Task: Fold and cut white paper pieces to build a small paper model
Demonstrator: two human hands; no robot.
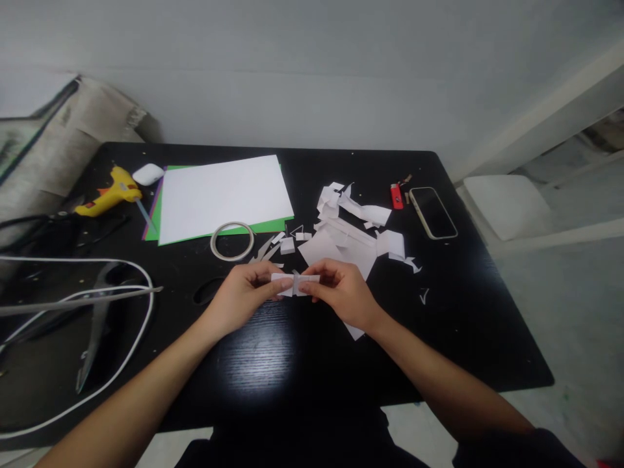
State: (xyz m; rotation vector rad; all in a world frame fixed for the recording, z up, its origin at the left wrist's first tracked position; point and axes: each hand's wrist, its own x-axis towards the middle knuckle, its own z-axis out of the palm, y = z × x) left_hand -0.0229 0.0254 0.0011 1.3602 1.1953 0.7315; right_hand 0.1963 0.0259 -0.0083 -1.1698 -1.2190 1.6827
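Between my two hands, above the black table, is a small folded white paper piece (295,284) with a greyish strip at its middle. My left hand (248,291) pinches its left end, thumb on top. On its right end, my right hand (340,290) closes with the thumb across the near face. The fingers behind the paper are partly hidden. Just beyond my hands lie small paper cut-offs (287,245) and a roll of thin tape (233,241). Crumpled and cut white paper scraps (348,244) spread past my right hand.
White sheets (221,195) lie over green ones at the back left. A yellow glue gun (111,193) and a white case (148,174) are beside them. White cables (141,325) loop at left. A red lighter (396,196) and a phone (433,213) lie right on the black table (463,325).
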